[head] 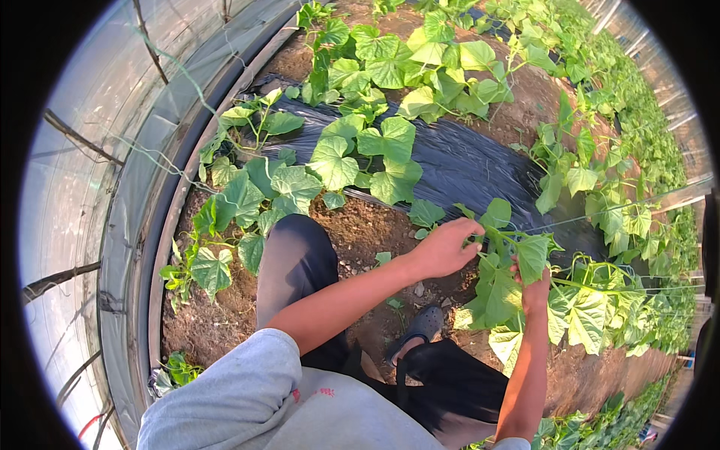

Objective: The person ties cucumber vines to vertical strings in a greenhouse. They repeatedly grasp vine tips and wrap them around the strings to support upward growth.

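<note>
A cucumber-type vine (498, 281) with broad green leaves stands right of centre, between my two hands. My left hand (447, 250) reaches in from the left, its thumb and fingers curled at the vine's upper leaves; whether anything is pinched between them I cannot tell. Under a folded leaf (532, 257), my right hand (533, 289) is closed around the vine's stem, with part of the fingers hidden. A thin pale-green string (607, 210) runs from the vine towards the upper right.
Black plastic mulch (467, 160) covers the bed ahead, and more leafy vines (388, 56) grow beyond. Plastic greenhouse sheeting (73, 185) curves along the left, with strings (163, 160) hanging by it. My bent knee (298, 253) and a clog (422, 329) are over bare soil (365, 230).
</note>
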### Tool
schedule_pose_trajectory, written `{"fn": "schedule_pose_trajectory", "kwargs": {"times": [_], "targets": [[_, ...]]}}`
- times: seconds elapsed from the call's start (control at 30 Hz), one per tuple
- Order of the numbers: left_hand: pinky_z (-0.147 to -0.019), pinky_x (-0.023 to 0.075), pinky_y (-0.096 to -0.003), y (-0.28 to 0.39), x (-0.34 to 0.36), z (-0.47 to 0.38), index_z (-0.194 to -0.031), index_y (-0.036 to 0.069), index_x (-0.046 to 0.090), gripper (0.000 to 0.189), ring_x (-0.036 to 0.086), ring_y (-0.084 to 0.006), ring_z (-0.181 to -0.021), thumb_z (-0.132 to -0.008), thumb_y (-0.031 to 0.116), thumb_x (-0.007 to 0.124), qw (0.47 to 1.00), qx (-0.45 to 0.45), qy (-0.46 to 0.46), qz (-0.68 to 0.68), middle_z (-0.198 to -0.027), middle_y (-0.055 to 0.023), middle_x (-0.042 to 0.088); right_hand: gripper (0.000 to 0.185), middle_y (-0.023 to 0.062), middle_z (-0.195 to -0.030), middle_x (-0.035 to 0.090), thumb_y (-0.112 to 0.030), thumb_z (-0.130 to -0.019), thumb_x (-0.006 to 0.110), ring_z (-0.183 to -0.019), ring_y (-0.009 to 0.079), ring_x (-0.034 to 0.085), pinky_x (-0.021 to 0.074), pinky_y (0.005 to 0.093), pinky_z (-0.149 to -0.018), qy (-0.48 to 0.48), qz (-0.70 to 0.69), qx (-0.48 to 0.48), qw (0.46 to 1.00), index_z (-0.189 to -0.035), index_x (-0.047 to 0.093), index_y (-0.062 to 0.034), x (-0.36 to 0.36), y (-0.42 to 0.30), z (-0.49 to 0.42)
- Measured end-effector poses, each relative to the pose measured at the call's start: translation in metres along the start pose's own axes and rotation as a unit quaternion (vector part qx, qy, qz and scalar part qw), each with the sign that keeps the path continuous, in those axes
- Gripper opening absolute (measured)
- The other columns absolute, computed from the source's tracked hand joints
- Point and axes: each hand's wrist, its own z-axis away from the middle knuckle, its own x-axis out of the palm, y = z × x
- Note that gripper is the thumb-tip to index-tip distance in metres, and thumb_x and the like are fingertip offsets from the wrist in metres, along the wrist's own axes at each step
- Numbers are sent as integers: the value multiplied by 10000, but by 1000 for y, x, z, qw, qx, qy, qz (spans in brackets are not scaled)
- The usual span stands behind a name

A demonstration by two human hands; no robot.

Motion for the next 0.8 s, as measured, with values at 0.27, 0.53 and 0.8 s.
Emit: {"fn": "schedule_pose_trajectory", "kwargs": {"times": [0.27, 0.53, 0.8], "targets": [[-932, 545, -453, 91, -57, 139, -1392, 26, 548, 434, 665, -344, -1088, -1004, 187, 657, 996, -24, -80, -17, -1225, -169, 634, 221, 53, -1038, 753, -120, -1036, 637, -817, 92, 677, 480, 231, -636, -149, 140, 93, 974, -1225, 694, -22, -30, -45, 57], [-882, 558, -402, 138, -94, 229, -1425, 64, 562, 435, 683, -276, -1071, -1011, 149, 666, 991, -72, -114, 16, -1197, -136, 645, 275, 60, -1111, 767, -140, -1041, 648, -898, 103, 688, 522, 256, -715, -333, 218, 40, 917, -1282, 679, -12, 52, -115, 130], [-877, 548, -324, 115, -255, 204, -1409, 19, 572, 463, 693, -160, -993, -991, 173, 698, 913, -64, 395, -76, -1069, -141, 752, 275, 44, -1163, 749, -131, -1052, 627, -943, 101, 675, 528, 264, -768, -399, 147, -62, 903, -1305, 662, -28, 140, -142, 120]]}}
